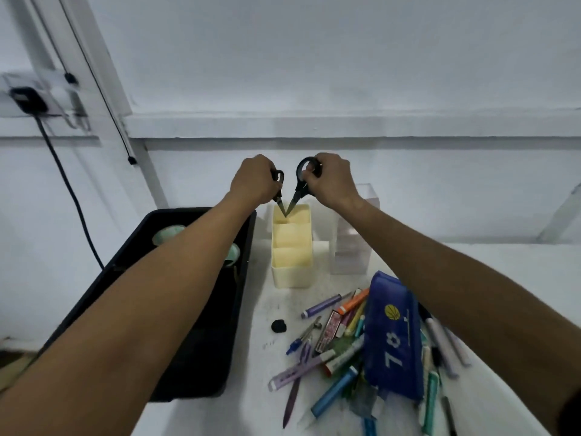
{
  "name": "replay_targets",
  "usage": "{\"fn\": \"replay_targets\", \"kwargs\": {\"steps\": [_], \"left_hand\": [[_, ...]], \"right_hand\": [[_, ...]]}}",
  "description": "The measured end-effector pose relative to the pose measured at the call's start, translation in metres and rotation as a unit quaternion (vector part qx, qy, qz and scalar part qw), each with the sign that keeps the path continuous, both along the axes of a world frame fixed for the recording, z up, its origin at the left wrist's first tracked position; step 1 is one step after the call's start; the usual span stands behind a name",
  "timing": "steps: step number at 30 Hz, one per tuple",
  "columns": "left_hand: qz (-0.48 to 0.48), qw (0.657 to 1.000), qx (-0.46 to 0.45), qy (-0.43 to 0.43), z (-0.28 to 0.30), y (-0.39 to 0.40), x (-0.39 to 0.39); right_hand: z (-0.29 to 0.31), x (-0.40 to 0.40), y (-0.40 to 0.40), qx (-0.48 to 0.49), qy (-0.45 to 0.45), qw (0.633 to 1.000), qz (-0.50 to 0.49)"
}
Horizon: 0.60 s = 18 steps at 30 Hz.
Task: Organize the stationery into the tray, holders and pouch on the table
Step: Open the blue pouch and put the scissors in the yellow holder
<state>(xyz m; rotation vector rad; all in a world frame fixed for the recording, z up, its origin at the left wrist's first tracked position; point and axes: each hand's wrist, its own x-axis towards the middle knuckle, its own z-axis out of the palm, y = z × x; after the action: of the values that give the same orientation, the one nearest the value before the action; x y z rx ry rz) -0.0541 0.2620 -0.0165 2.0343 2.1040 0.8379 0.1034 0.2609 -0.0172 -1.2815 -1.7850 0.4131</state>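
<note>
— Tray [239, 309] sits black at the left. And the hands?
— Left hand [254, 180] grips one pair of scissors [279, 191], fingers curled round its handle; right hand [330, 180] grips another pair [300, 184] likewise. Both tips point down into the cream holder's [292, 278] far compartment.
— Further right?
— Blue pouch [393, 335] lies over scattered pens [333, 388].

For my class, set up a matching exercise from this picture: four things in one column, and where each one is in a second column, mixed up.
Things
1. scissors
2. cream holder
3. blue pouch
4. black tray

Places
A. lying on the heap of pens
B. at the table's left side, under the left forearm
C. standing between the tray and a clear holder
D. held by both hands, tips pointing down into the holder's far compartment

Pairs: 1-D, 2-C, 3-A, 4-B
</note>
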Motion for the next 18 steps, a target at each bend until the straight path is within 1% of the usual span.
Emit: {"fn": "replay_targets", "kwargs": {"steps": [4,9,14,18], "left_hand": [[0.006,0.998,-0.043,-0.053,-0.026,0.013,0.002],[0.022,0.987,-0.081,-0.135,-0.042,0.018,0.004],[0.047,0.959,-0.119,-0.253,-0.055,0.019,0.005],[0.052,0.932,-0.135,-0.334,-0.060,0.017,0.006]], "right_hand": [[-0.023,-0.009,0.015,-0.035,0.002,0.999,-0.012],[-0.042,-0.019,0.027,-0.089,-0.006,0.995,-0.040],[-0.057,-0.022,0.032,-0.195,0.062,0.977,-0.059],[-0.061,-0.022,0.032,-0.235,0.105,0.965,-0.051]]}}
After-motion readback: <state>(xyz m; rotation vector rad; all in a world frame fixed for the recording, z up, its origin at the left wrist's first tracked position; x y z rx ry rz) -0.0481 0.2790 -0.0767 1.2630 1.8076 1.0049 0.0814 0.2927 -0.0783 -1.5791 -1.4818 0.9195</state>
